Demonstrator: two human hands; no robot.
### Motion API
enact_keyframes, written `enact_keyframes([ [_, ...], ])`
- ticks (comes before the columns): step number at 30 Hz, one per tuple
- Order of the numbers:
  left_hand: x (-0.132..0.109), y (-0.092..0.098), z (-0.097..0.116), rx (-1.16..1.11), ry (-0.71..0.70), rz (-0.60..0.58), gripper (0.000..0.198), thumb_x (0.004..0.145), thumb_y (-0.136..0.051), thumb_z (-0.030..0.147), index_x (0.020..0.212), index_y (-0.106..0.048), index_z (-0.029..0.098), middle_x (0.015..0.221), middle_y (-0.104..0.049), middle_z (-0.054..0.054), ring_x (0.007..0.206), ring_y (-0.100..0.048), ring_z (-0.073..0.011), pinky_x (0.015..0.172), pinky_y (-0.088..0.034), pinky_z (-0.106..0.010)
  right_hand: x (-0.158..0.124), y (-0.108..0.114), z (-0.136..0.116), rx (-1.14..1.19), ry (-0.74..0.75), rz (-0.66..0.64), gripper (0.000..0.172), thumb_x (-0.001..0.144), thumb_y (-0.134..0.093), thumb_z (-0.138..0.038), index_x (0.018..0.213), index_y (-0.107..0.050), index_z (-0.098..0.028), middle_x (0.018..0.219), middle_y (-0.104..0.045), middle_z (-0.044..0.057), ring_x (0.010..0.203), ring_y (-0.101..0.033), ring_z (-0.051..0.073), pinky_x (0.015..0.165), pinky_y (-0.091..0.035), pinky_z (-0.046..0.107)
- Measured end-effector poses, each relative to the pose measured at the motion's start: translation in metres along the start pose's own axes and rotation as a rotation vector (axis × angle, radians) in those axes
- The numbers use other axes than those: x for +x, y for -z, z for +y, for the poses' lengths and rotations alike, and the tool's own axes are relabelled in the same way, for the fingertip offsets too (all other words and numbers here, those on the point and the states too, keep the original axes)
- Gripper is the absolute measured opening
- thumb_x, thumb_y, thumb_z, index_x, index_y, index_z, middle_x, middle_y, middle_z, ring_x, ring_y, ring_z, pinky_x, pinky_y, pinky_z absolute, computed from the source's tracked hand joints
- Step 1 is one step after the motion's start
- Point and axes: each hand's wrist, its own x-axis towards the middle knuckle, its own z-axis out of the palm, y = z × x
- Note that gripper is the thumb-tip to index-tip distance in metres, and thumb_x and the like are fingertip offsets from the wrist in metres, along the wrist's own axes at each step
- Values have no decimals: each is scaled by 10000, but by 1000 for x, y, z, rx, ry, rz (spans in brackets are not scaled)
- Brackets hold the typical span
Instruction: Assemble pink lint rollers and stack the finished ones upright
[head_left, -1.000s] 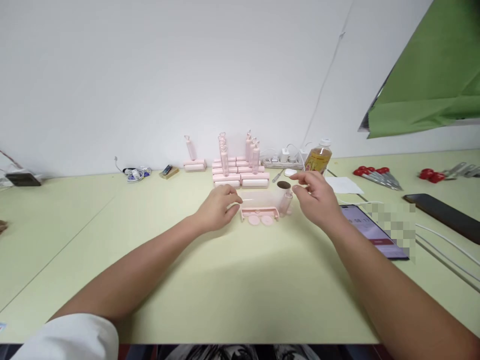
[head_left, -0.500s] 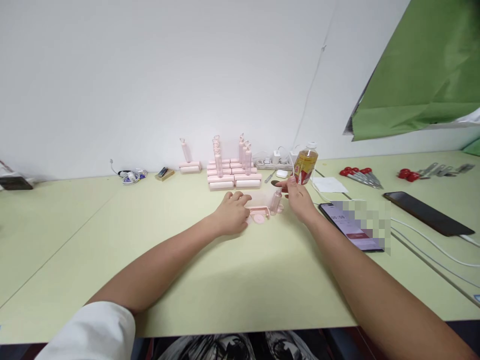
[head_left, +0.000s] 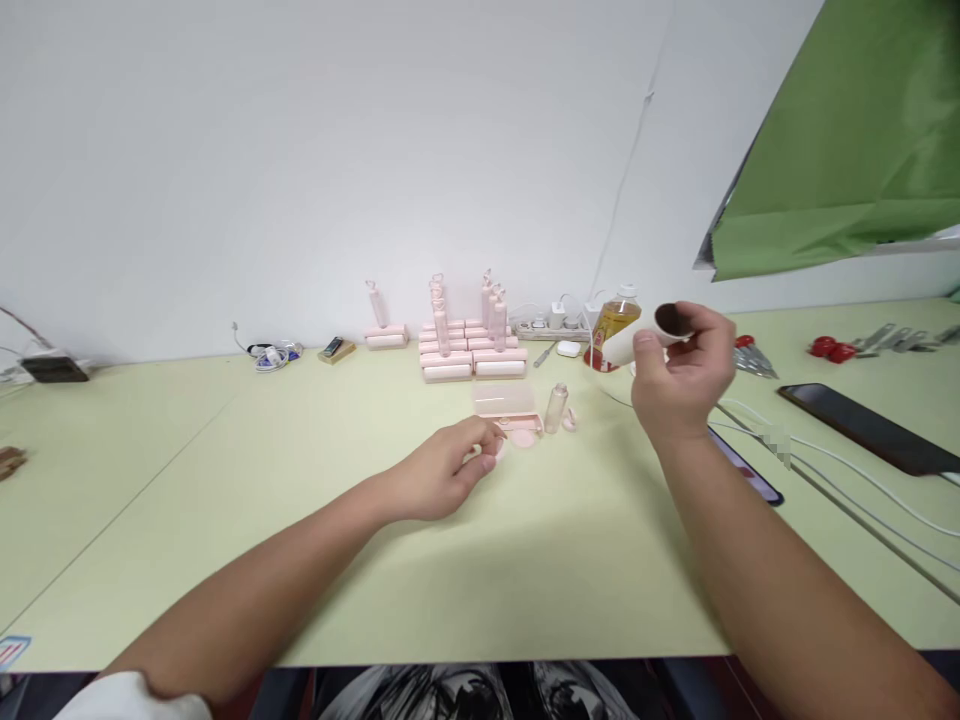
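Observation:
My right hand [head_left: 682,375] is raised at the right, its fingers wrapped round a hollow white paper roll [head_left: 628,343] with a dark inside. Low over the table, my left hand [head_left: 446,468] has thumb and fingers closed on a small pink disc [head_left: 500,450], mostly hidden by the fingertips. Just beyond it lies an open pink case [head_left: 506,400] with a clear lid raised. In front of the case is a flat pink round piece [head_left: 523,438]. A small clear pink bottle [head_left: 556,408] stands upright beside it, with a pink cap piece [head_left: 570,420] to its right.
Stacked pink cases [head_left: 474,360] with upright pink bottles stand near the wall. A drink bottle [head_left: 616,320], a power strip [head_left: 551,330] and a white earbud case [head_left: 568,348] are behind. Phones [head_left: 862,425], cables and red-handled tools [head_left: 832,348] occupy the right side.
My right hand has moved right and up from beside the small bottle, and the white roll now shows in it. My left hand has drawn back from the case and closed on the small disc.

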Motion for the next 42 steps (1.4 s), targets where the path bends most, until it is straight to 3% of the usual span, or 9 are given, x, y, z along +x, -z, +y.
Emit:
enact_keyframes([
  [2,-12,3,-4,-156,70,81,193,957,-423,338,1093,-512,234,1011,-593,-57,899,-570,-170,795,-484,-325,-11,2,-24,135,111,5,459,811,-624,-378,1216,-478,-220,1159,-527,121,1074,-584,261,884,-490,416],
  [5,-20,5,-15,-283,164,194,369,970,-380,442,1284,-471,270,1023,-590,-56,793,-561,-141,743,-496,-307,-42,0,-59,309,115,-243,566,782,-664,-345,1270,-387,-271,1050,-575,83,997,-612,251,773,-522,391],
  [10,-20,5,-23,-461,232,412,348,877,-549,515,1031,-603,207,897,-651,-45,683,-570,-128,644,-485,-286,-95,-10,-82,457,-86,-890,681,786,-661,-264,1351,-280,-278,996,-659,54,919,-629,213,814,-486,380],
  [14,-20,-2,-21,-607,232,547,304,759,-724,436,800,-556,186,900,-711,-53,734,-639,-156,685,-509,-308,-108,-14,-81,404,-255,-1078,725,769,-683,-280,1364,-268,-264,994,-694,56,851,-610,194,806,-465,368],
  [18,-24,-10,-18,-536,170,451,249,787,-713,370,752,-561,177,985,-721,-80,894,-658,-200,821,-509,-367,-108,-14,-82,385,-312,-1102,739,770,-704,-317,1368,-274,-254,1006,-702,58,842,-614,191,806,-459,358],
  [26,-29,-10,-17,-366,123,361,220,837,-665,332,1019,-686,211,1088,-713,-59,1041,-648,-215,938,-490,-369,-105,-13,-82,352,-335,-1090,687,786,-709,-368,1344,-328,-246,1100,-711,85,991,-627,233,856,-457,379],
  [35,-27,-17,-30,-353,108,367,306,830,-670,390,1093,-680,234,1199,-682,-77,1134,-621,-248,993,-474,-409,-106,-15,-78,386,-374,-1075,642,799,-698,-384,1331,-365,-246,1137,-700,110,1012,-631,241,875,-472,403],
  [39,-28,-19,-32,-218,-18,368,539,771,-720,448,1261,-580,272,1419,-507,-108,1304,-472,-297,1038,-426,-466,-106,-17,-78,431,-393,-1023,624,803,-697,-396,1318,-380,-241,1092,-706,99,986,-637,230,872,-475,392],
  [42,-29,-20,-33,-56,-107,521,845,707,-765,486,1425,-345,340,1548,-261,-124,1325,-409,-307,1001,-445,-473,-105,-18,-77,428,-411,-990,627,802,-699,-402,1318,-384,-237,1064,-709,96,973,-635,229,866,-474,393],
])
